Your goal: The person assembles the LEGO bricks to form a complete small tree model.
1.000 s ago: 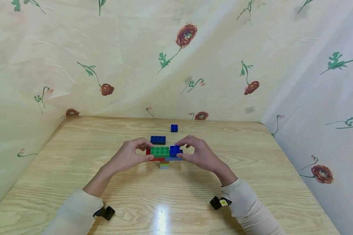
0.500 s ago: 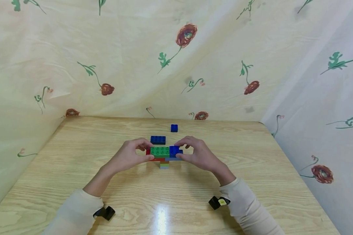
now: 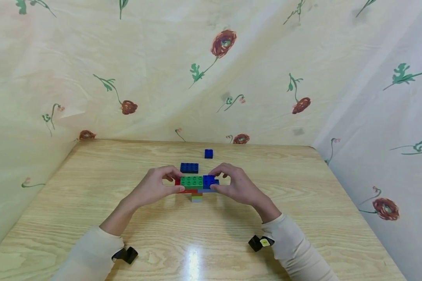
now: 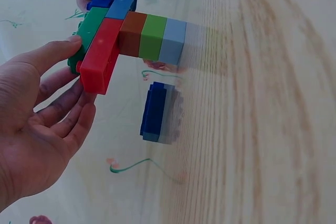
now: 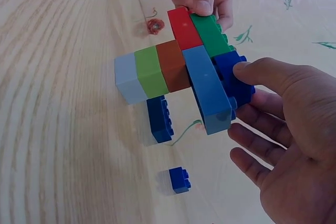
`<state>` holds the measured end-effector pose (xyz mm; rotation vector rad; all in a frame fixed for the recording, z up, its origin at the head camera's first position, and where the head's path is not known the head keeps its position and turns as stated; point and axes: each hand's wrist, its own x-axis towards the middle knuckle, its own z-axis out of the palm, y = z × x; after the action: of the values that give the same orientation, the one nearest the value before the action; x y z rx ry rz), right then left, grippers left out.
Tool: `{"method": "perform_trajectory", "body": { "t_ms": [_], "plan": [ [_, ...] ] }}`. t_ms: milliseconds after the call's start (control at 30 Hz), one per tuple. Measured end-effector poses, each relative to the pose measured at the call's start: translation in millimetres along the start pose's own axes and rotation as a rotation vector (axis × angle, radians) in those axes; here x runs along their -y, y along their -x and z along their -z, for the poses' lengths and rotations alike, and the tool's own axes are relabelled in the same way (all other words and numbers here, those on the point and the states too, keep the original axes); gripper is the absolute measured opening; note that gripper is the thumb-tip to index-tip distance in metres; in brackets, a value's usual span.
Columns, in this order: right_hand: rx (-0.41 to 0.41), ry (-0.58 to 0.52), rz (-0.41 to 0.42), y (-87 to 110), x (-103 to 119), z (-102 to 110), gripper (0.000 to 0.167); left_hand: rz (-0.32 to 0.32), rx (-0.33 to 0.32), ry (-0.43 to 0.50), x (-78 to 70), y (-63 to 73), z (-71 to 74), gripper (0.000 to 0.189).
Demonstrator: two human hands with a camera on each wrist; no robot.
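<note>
Two grips on one upright stack of bricks (image 3: 197, 189), midway between them. Held in the left grip (image 3: 158, 185), thumb on the near side and fingertips beyond: the green brick (image 3: 190, 182). Pinched likewise in the right grip (image 3: 238, 185): the small blue block (image 3: 207, 180). Long axis of the upper layers side to side, from grip to grip, with the red brick (image 4: 100, 59) leftward and the light blue brick (image 5: 203, 85) rightward, above a narrow column (image 4: 152, 38) at the seam. Key relation, by judgement: small blue block just right of the green brick, in line with it, directly over the light blue brick and nearer the right grip; any push best straight down. Impossible to tell whether fully seated. Farther off on the desk (image 3: 144, 238): long dark blue brick (image 3: 189, 168) and second small block (image 3: 208, 153).
</note>
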<state>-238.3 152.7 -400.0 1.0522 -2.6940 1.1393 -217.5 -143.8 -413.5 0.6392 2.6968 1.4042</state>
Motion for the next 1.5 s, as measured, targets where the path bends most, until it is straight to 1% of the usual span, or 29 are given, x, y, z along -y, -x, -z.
{"method": "perform_trajectory", "body": {
  "t_ms": [233,333,467,833,1000,1167,1300,1500],
  "plan": [
    [-0.003,-0.021,0.002,0.1,-0.7,-1.3,0.028,-0.003,0.001,-0.003,-1.9,-0.6,1.9,0.029],
    [-0.006,0.001,-0.002,0.8,1.4,-1.3,0.029,-0.014,-0.002,0.002,-2.1,-1.4,0.9,0.029],
    [-0.016,0.047,0.012,2.4,1.8,-1.6,0.029,-0.02,-0.005,0.01,-2.1,-2.1,-0.8,0.029],
    [-0.058,0.064,0.036,4.0,-1.0,-6.0,0.03,0.002,-0.008,0.002,-0.4,-3.3,-2.5,0.03],
    [-0.052,0.085,0.027,5.8,0.1,-9.3,0.031,0.021,-0.002,-0.002,2.6,-1.8,-4.0,0.03],
    [-0.033,0.061,-0.008,7.4,0.1,-8.3,0.033,0.021,-0.007,0.002,3.9,-0.3,-4.9,0.032],
    [-0.017,0.025,-0.035,9.3,-1.2,-4.7,0.033,0.014,0.007,0.008,3.9,-1.3,-5.1,0.034],
    [-0.005,0.001,-0.036,8.9,-1.9,-0.4,0.032,0.014,0.025,-0.002,2.8,-2.8,-1.4,0.036]
  ]
}}
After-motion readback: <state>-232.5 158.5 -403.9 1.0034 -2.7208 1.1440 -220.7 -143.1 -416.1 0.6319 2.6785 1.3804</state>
